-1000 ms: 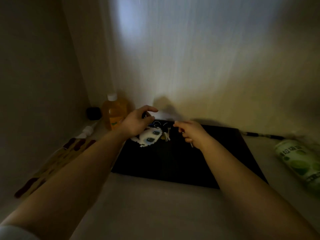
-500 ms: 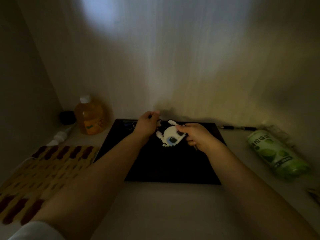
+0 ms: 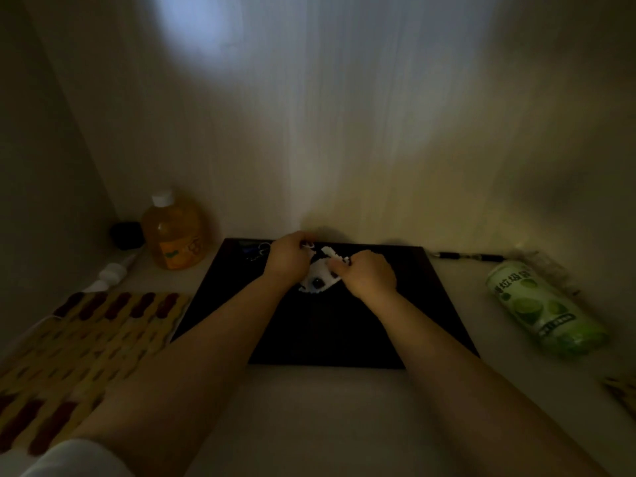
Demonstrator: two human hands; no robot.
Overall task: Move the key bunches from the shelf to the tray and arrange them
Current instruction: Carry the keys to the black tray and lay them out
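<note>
A black tray lies on the pale surface against the back wall. Over its far middle, both hands hold one key bunch with a white pixel-style charm. My left hand pinches the ring end of that bunch at the far side. My right hand grips the charm's right edge and covers part of it. A second key bunch with a blue tag and metal rings lies at the tray's far left corner, apart from both hands. The scene is dim, and the keys themselves are hard to make out.
An orange drink bottle and a small black object stand at the back left. A yellow mat with dark red marks lies left. A green can lies on its side at right, a pen behind it.
The view has steadied on the tray. Both hands have closed in on the white charm bunch, with my right hand now over its right edge.
</note>
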